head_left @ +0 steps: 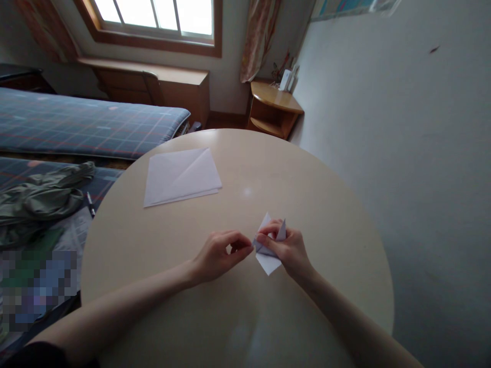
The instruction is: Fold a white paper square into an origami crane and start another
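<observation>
A small folded white paper figure [268,263] with pointed corners is held above the middle of the round table [245,163]. My right hand [287,248] pinches its body between thumb and fingers, and one point of the paper sticks up past the knuckles. At the figure's left tip, my left hand [224,253] has its thumb and fingertips pressed together on the paper's narrow end. My fingers hide part of the folds. Several sheets of white paper [182,176], the top one creased, lie flat at the table's far left.
Left of the table stand plaid mattresses [88,125], with a crumpled grey-green garment [42,197], a pen [90,203] and papers on the nearer one. A wooden corner shelf [274,97] stands beyond the table, and a white wall [422,153] rises at the right.
</observation>
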Motion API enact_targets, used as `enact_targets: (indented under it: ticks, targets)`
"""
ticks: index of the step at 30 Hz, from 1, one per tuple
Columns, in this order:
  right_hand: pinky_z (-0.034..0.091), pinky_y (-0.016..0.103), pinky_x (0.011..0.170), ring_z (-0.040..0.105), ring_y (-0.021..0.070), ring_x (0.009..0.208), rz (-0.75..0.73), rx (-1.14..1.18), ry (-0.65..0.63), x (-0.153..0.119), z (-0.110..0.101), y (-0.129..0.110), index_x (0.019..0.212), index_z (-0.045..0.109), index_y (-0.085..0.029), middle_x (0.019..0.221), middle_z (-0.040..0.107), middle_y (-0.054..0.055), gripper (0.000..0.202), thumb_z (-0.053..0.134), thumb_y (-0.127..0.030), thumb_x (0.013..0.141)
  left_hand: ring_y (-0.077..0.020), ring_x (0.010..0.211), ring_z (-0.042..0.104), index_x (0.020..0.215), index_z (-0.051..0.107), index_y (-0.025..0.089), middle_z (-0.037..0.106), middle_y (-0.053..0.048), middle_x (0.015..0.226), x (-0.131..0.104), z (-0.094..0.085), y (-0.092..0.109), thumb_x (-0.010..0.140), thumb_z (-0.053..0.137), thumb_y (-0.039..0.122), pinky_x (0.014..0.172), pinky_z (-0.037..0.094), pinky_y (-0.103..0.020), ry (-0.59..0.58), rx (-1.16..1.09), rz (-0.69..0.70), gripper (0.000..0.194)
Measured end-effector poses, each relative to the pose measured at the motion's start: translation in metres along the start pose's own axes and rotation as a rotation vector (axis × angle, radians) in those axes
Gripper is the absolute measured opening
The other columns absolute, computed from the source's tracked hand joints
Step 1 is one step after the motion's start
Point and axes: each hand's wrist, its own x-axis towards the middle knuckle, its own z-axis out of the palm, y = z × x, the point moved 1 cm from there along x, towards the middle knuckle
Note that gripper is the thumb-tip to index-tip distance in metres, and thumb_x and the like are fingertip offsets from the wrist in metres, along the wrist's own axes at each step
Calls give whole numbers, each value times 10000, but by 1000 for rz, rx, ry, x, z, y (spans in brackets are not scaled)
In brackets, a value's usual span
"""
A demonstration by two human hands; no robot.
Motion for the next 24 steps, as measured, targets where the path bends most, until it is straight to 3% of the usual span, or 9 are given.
enact_targets:
  ticks: [6, 10, 12, 15, 17, 21, 24]
  targets:
    - [382, 297, 630, 482, 158, 646, -71, -27, 21, -3, 4, -3, 568, 603, -219, 589, 546, -13, 123, 664, -235, 673, -66, 507, 461, 745, 616, 130, 570, 9, 600, -1, 2, 0, 844, 547, 248, 507, 389, -161, -46, 39, 28, 169]
    - [403, 315, 662, 504, 174, 682, -150, -76, 15, -3, 3, -1, 601, 632, -232, 608, 591, -1, 129, 675, -277, 715, -74, 524, 467, 749, 606, 132, 559, 5, 608, 0, 0, -2, 881, 505, 284, 515, 383, -164, -48, 94, 65, 225]
    - [415, 325, 682, 518, 187, 733, -198, -106, -29, 1, 0, -1, 703, 675, -243, 674, 624, 15, 102, 673, -339, 734, -79, 537, 463, 752, 600, 130, 553, 0, 618, 1, -2, -4, 900, 476, 283, 521, 381, -167, -35, 130, 111, 246]
    - [424, 326, 666, 517, 198, 796, -280, -144, -72, 8, -7, 0, 952, 670, -258, 831, 638, 39, 278, 648, -445, 749, -79, 527, 435, 739, 594, 128, 529, 2, 606, 5, -8, -8, 904, 470, 261, 509, 367, -169, -3, 195, 165, 246]
    - [419, 310, 618, 515, 192, 790, -329, -174, -50, 12, -13, 2, 998, 649, -260, 879, 627, 45, 309, 635, -456, 760, -78, 513, 423, 736, 595, 134, 519, 7, 593, 7, -12, -12, 902, 474, 253, 500, 361, -171, 20, 232, 175, 238]
    - [405, 275, 543, 537, 168, 730, -407, -264, -17, 19, -19, 10, 800, 667, -243, 788, 623, 34, 87, 657, -326, 773, -91, 544, 458, 743, 584, 146, 538, -5, 612, 12, -19, -19, 895, 468, 217, 530, 387, -184, -18, 272, 240, 203]
    - [407, 261, 510, 551, 150, 656, -457, -291, -29, 18, -17, 14, 723, 656, -232, 705, 650, 22, 71, 642, -247, 790, -129, 658, 516, 841, 574, 143, 577, -42, 711, 13, -22, -20, 860, 504, 207, 622, 442, -229, -45, 320, 307, 96]
